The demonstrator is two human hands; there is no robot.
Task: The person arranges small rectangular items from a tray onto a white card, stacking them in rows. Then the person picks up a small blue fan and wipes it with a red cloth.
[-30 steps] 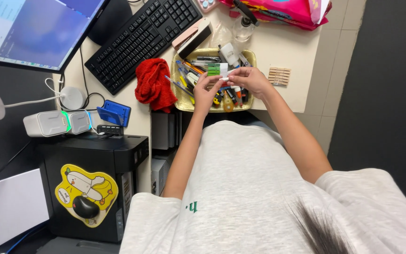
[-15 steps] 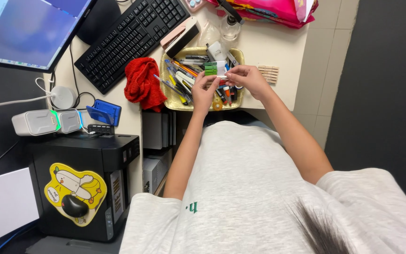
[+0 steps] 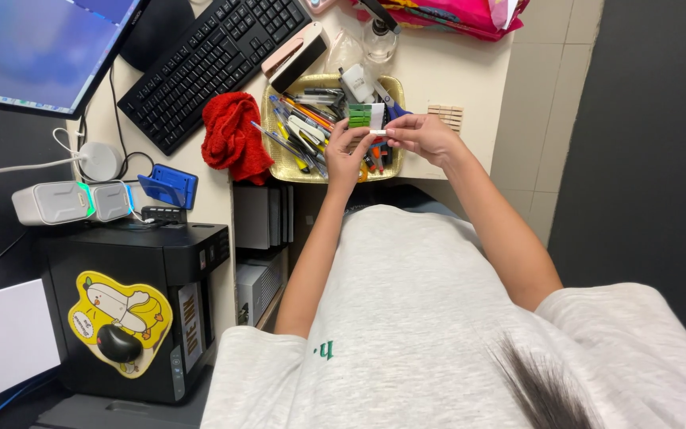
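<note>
Beige surface (image 3: pixel 470 87) carries a pen-filled tray (image 3: pixel 273 159); above it, left hand (image 3: pixel 348 151) pinches green-white packet (image 3: pixel 365 116), upright, right hand (image 3: pixel 422 135) gripping its white end.

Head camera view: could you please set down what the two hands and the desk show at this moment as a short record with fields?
left hand: grips a small green and white item
right hand: pinches a small white piece at that item's lower end
below the hands: gold tray full of pens, with blue-handled scissors
left of tray: red cloth
further back: black keyboard, monitor
under the desk: black computer case with a yellow sticker
</note>
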